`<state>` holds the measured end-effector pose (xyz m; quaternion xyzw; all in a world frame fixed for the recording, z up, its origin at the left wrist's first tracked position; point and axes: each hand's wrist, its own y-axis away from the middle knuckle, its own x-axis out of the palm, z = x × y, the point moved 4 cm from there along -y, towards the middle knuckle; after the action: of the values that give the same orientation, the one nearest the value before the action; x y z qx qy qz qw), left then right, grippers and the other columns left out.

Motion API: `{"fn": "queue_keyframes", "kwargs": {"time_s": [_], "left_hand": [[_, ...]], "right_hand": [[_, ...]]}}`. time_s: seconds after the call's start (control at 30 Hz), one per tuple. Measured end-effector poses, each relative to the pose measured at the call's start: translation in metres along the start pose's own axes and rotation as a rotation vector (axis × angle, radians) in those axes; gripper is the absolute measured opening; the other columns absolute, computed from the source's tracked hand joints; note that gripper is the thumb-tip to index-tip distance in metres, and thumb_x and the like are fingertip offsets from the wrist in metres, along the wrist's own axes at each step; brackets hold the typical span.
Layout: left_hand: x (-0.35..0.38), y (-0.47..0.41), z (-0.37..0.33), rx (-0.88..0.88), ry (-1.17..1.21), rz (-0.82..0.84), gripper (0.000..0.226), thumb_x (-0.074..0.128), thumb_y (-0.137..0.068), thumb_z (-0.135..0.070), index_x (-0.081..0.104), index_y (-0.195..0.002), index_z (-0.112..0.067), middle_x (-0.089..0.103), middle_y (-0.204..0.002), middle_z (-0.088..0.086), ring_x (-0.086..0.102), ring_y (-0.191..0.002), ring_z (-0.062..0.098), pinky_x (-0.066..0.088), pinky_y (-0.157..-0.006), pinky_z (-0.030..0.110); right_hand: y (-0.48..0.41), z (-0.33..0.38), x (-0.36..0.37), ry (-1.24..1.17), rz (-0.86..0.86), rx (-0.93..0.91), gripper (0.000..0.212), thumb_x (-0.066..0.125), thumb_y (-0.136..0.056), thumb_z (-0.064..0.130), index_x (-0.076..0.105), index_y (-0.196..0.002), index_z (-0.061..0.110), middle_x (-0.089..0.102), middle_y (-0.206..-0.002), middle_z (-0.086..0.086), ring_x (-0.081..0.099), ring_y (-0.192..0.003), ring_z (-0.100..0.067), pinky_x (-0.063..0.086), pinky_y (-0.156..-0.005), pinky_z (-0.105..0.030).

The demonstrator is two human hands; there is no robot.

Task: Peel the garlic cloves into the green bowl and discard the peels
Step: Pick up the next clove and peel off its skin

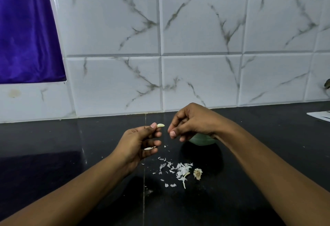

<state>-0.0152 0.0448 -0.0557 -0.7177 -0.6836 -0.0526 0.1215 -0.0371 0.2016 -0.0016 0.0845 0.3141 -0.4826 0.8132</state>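
Observation:
My left hand (141, 142) pinches a pale peeled garlic clove (160, 125) between thumb and forefinger, raised above the black counter. A piece of peel (149, 148) shows by its lower fingers. My right hand (191, 123) hovers just right of the clove with its fingers curled; I cannot tell whether a bit of peel is between them. The green bowl (202, 139) sits under my right hand and wrist, mostly hidden. White garlic peels (180, 169) lie scattered on the counter in front of the bowl, with a dry garlic root stub (197, 173) beside them.
The black counter (71, 154) runs back to a white marble-tiled wall (201, 79). A purple cloth (26, 29) hangs at the upper left. A white flat object (319, 115) lies at the far right edge of the counter.

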Motion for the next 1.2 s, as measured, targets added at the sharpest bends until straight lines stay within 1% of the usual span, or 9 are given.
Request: {"fn": "queue_keyframes", "kwargs": {"time_s": [0.1,0.17,0.3,0.5,0.67,0.87,1.03,1.13,1.2], "left_hand": [[-0.001,0.000,0.000,0.025,-0.028,-0.017,0.018,0.061,-0.086,-0.025,0.070,-0.076,-0.013,0.066,-0.066,-0.004,0.060,-0.051,0.007,0.049,-0.044,0.018],[-0.001,0.000,0.000,0.038,-0.040,-0.024,0.021,0.062,-0.085,-0.026,0.072,-0.070,-0.014,0.065,-0.067,-0.003,0.061,-0.052,0.008,0.050,-0.046,0.018],[0.000,0.001,0.000,0.038,-0.041,-0.018,0.018,0.062,-0.084,-0.026,0.073,-0.082,-0.012,0.066,-0.068,-0.004,0.061,-0.053,0.007,0.050,-0.047,0.018],[0.000,0.002,-0.002,0.104,-0.116,-0.013,0.013,0.067,-0.079,-0.023,0.070,-0.082,-0.010,0.069,-0.072,-0.002,0.064,-0.055,0.010,0.051,-0.048,0.022],[-0.001,0.003,-0.009,0.226,-0.245,-0.034,0.011,0.062,-0.088,-0.013,0.070,-0.083,-0.007,0.070,-0.073,0.003,0.065,-0.059,0.017,0.052,-0.054,0.026],[0.000,0.005,-0.015,0.250,-0.298,-0.040,0.018,0.058,-0.091,-0.013,0.066,-0.075,-0.007,0.069,-0.069,0.002,0.065,-0.056,0.015,0.049,-0.055,0.028],[-0.003,0.003,-0.013,0.256,-0.295,-0.084,0.018,0.059,-0.091,-0.013,0.064,-0.075,-0.007,0.067,-0.064,0.000,0.065,-0.053,0.016,0.048,-0.054,0.027],[-0.008,0.005,-0.017,0.384,-0.421,-0.174,0.013,0.066,-0.087,-0.015,0.067,-0.075,-0.011,0.068,-0.065,0.002,0.068,-0.055,0.020,0.053,-0.054,0.028],[-0.008,0.009,-0.022,0.512,-0.598,-0.233,0.010,0.069,-0.085,-0.019,0.068,-0.075,-0.017,0.069,-0.064,0.000,0.069,-0.055,0.014,0.053,-0.052,0.021]], "right_hand": [[-0.002,0.000,0.004,-0.034,-0.186,-0.055,0.017,0.081,-0.070,0.015,0.067,-0.078,0.010,0.066,-0.064,-0.003,0.063,-0.054,-0.009,0.049,-0.051,-0.021],[-0.006,-0.001,0.010,-0.085,-0.231,-0.083,0.017,0.080,-0.073,0.014,0.068,-0.084,0.009,0.068,-0.068,-0.004,0.066,-0.059,-0.010,0.050,-0.051,-0.020],[-0.012,-0.003,0.017,-0.076,-0.278,-0.146,0.007,0.075,-0.078,0.008,0.069,-0.078,0.011,0.067,-0.065,-0.004,0.066,-0.060,-0.010,0.048,-0.053,-0.017],[-0.013,-0.005,0.019,-0.112,-0.283,-0.133,0.008,0.072,-0.079,0.003,0.069,-0.077,0.010,0.065,-0.061,-0.003,0.063,-0.056,-0.010,0.052,-0.057,-0.021],[-0.014,-0.007,0.020,-0.197,-0.223,-0.123,0.004,0.072,-0.080,0.003,0.069,-0.082,0.006,0.065,-0.067,-0.004,0.062,-0.060,-0.010,0.053,-0.058,-0.021],[-0.014,-0.005,0.018,-0.219,-0.175,-0.129,0.010,0.071,-0.081,0.003,0.067,-0.078,0.012,0.066,-0.068,-0.001,0.064,-0.065,-0.009,0.055,-0.064,-0.025],[-0.014,-0.005,0.019,-0.222,-0.185,-0.121,0.011,0.071,-0.080,0.004,0.067,-0.077,0.014,0.066,-0.066,0.000,0.065,-0.064,-0.009,0.054,-0.063,-0.024],[-0.013,-0.007,0.022,-0.253,-0.213,-0.087,0.008,0.072,-0.080,0.006,0.067,-0.076,0.010,0.066,-0.064,-0.003,0.065,-0.059,-0.009,0.054,-0.059,-0.021],[-0.014,-0.009,0.024,-0.334,-0.198,-0.039,0.009,0.070,-0.082,0.006,0.065,-0.075,0.008,0.066,-0.063,-0.003,0.064,-0.055,-0.009,0.053,-0.055,-0.019]]}}
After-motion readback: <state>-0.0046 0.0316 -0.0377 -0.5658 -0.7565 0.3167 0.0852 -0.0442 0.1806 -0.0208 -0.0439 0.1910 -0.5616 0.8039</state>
